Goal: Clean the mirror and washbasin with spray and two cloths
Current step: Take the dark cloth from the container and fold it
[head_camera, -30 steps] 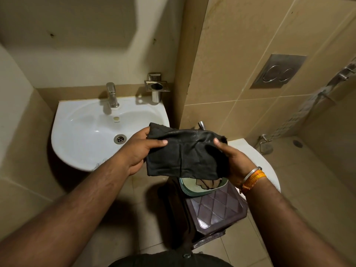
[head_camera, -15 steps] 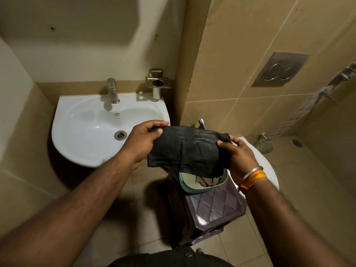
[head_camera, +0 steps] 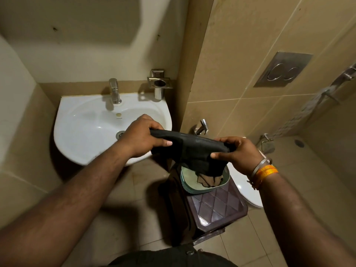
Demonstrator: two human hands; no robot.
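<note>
Both hands hold a dark grey cloth [head_camera: 192, 151] stretched between them, just right of the white washbasin [head_camera: 77, 132]. My left hand [head_camera: 140, 137] grips its left end over the basin's right rim. My right hand [head_camera: 238, 153] pinches its right end. The cloth's lower edge hangs over a green basket [head_camera: 204, 186] with something brown inside. The mirror's lower edge [head_camera: 92, 54] shows on the wall above the basin. No spray bottle is in view.
The basin has a chrome tap [head_camera: 115, 91] and a steel tumbler holder [head_camera: 159, 87] behind it. The basket stands on a brown patterned stool [head_camera: 217, 207]. A white toilet [head_camera: 244, 187] sits to the right, under a flush plate [head_camera: 283, 69] and beside a health faucet [head_camera: 201, 127].
Both hands have lifted the cloth and folded it narrower, so it now hangs as a flatter band. The left hand has moved over the basin's rim.
</note>
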